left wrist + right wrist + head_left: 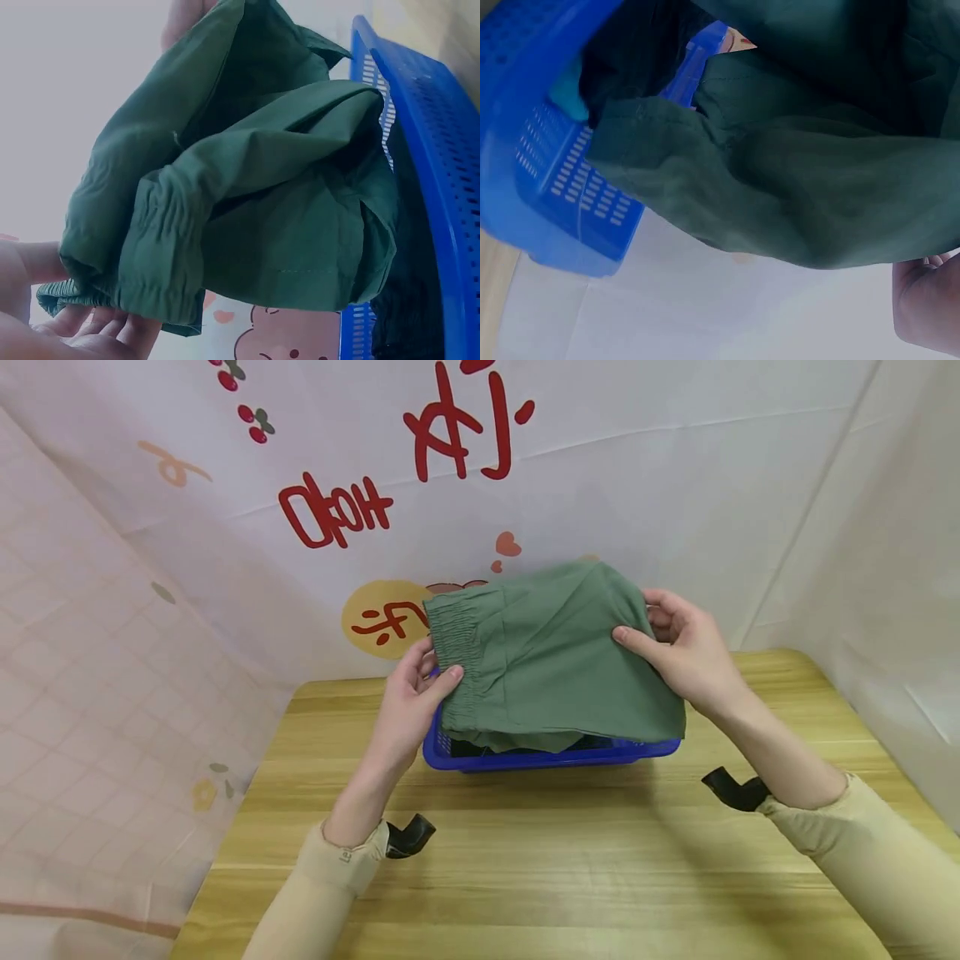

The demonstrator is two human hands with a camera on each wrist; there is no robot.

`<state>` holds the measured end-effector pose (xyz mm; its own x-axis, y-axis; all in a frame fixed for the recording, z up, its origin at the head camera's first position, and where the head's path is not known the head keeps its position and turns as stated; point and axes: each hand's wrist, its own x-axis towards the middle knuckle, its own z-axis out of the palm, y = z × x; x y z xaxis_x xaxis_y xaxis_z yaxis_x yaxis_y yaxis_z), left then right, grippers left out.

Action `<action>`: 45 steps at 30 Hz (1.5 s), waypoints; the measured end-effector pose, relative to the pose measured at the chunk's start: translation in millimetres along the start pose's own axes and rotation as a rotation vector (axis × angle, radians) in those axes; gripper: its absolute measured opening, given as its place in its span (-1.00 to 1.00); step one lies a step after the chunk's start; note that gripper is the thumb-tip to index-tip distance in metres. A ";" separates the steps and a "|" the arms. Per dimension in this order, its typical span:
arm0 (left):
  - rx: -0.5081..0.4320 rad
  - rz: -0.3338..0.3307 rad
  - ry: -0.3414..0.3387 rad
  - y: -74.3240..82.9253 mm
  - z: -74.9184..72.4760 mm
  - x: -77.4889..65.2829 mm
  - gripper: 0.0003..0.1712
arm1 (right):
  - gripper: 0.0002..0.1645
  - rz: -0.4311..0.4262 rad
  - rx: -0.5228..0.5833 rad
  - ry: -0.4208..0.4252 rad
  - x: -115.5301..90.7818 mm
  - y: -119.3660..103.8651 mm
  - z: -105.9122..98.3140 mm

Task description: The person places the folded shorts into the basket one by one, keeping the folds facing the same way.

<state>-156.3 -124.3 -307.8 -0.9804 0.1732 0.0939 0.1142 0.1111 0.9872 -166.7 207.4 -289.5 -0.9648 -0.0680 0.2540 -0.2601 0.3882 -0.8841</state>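
Green shorts [562, 660] with a gathered elastic waistband are held up, folded over, above a blue plastic basket [551, 762]. My left hand [408, 697] pinches the waistband end between thumb and fingers. At the opposite side, my right hand [693, 660] grips the cloth with its thumb on top and its fingers behind. Seen from the left wrist, the shorts [255, 195] hang in loose folds beside the basket wall [442, 172]. From the right wrist, the draped cloth [802, 195] hides most of the right hand [930, 304].
Dark cloth [634, 56] lies inside the basket, with a bright blue piece [570, 90] next to it. The basket stands on a wooden table [525, 852] near its back edge. A printed white curtain [637, 502] hangs behind.
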 end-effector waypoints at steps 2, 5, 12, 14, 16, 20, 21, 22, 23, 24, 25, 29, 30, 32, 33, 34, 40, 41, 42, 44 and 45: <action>-0.014 0.003 0.002 0.6 1.4 8.1 -0.30 | -0.45 0.020 -0.026 -0.007 8.8 -0.8 -0.8; 0.018 -0.022 0.023 0.6 1.6 18.5 -0.28 | -0.41 0.059 -0.101 -0.036 21.8 -1.3 -1.3; 0.089 -0.080 0.033 -7.7 -0.3 35.9 -0.24 | -0.31 0.143 -0.171 -0.146 47.1 6.5 3.1; 0.087 -0.089 0.035 -11.2 -0.9 39.7 -0.25 | -0.30 0.170 -0.141 -0.164 51.7 9.5 5.3; 0.075 -0.096 0.038 -13.8 -3.3 42.9 -0.26 | -0.31 0.201 -0.090 -0.183 55.7 11.5 9.6; 0.044 -0.120 0.052 -18.9 -12.9 46.4 -0.30 | -0.34 0.266 0.057 -0.234 63.4 15.2 23.1; 0.033 -0.125 0.053 -20.6 -15.4 47.2 -0.32 | -0.36 0.287 0.098 -0.248 64.9 15.7 27.0; 0.029 -0.135 0.054 -22.5 -17.7 47.4 -0.34 | -0.37 0.308 0.131 -0.262 66.0 16.5 30.4; 0.027 -0.146 0.050 -24.8 -20.0 47.7 -0.36 | -0.37 0.332 0.163 -0.278 66.7 17.1 33.7; 0.020 -0.156 0.046 -27.1 -21.5 48.0 -0.38 | -0.35 0.358 0.186 -0.293 67.4 17.6 36.7; 0.021 -0.170 0.041 -29.8 -22.9 48.3 -0.39 | -0.33 0.384 0.201 -0.307 68.0 18.7 39.3; 0.063 -0.227 0.021 -42.0 -24.9 51.7 -0.39 | -0.17 0.459 0.216 -0.395 69.9 29.7 46.5; 0.081 -0.240 0.019 -45.1 -24.2 53.0 -0.39 | -0.14 0.470 0.205 -0.412 70.2 33.8 47.7; 0.123 -0.266 0.007 -51.6 -22.5 55.6 -0.40 | -0.13 0.479 0.176 -0.441 70.7 42.7 50.1; 0.153 -0.281 -0.003 -54.7 -21.4 56.3 -0.39 | -0.11 0.482 0.150 -0.455 70.4 46.8 51.2; 0.192 -0.294 -0.009 -57.4 -20.3 56.6 -0.37 | -0.11 0.484 0.123 -0.465 69.9 51.4 52.4; 0.542 -0.310 -0.051 -68.3 -7.9 57.0 -0.19 | -0.05 0.477 -0.092 -0.523 63.4 76.6 57.7; 0.590 -0.301 -0.059 -68.9 -5.5 57.4 -0.17 | -0.04 0.464 -0.125 -0.528 62.1 78.7 57.8; 0.630 -0.292 -0.063 -69.1 -3.0 57.8 -0.15 | -0.03 0.440 -0.160 -0.527 60.8 80.3 57.9; 0.690 -0.269 -0.070 -69.3 1.5 58.3 -0.11 | -0.02 0.365 -0.255 -0.512 57.7 80.9 57.9; 0.711 -0.259 -0.072 -69.5 3.6 58.7 -0.09 | -0.01 0.317 -0.305 -0.504 56.3 80.8 57.9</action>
<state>-221.2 -118.3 -371.4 -0.9800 0.1161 -0.1618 -0.0183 0.7568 0.6534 -244.3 181.8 -369.3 -0.9122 -0.2998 -0.2795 -0.0099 0.6978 -0.7163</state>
